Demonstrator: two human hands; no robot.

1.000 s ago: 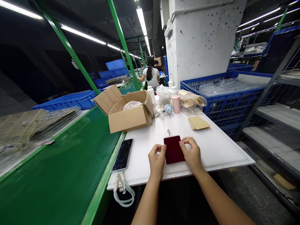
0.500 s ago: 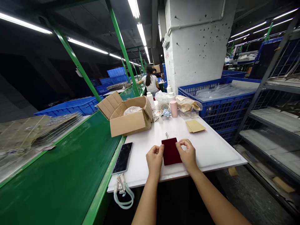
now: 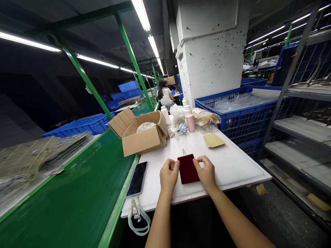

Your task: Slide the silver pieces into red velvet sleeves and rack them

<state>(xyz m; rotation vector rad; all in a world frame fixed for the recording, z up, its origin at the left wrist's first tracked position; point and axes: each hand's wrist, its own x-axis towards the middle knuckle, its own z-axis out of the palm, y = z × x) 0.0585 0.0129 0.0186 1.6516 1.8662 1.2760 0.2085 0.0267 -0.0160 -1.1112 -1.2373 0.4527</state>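
Observation:
A dark red, velvet-like square pad (image 3: 188, 169) lies near the front edge of the white table, between my two hands. My left hand (image 3: 169, 175) is closed in a pinch, its thumb tip at the pad's upper left corner. At the upper right corner, my right hand (image 3: 206, 171) also pinches thumb against fingers. Whatever is between the fingertips is too small to make out. Just beyond the pad's far edge, a small thin metal piece (image 3: 183, 151) sticks up.
Left of my hands lie a phone (image 3: 137, 179) and a coiled pale cable (image 3: 138, 220). An open cardboard box (image 3: 142, 139) stands behind them. Yellowish cards (image 3: 214, 140), a pink bottle (image 3: 190, 123) and blue crates (image 3: 235, 117) are farther right. A green conveyor (image 3: 77, 193) runs alongside; a person (image 3: 164, 96) sits beyond.
The view has shifted slightly, so the surroundings sit a little lower and differently in the picture. Both hands keep their pinch at the pad's corners.

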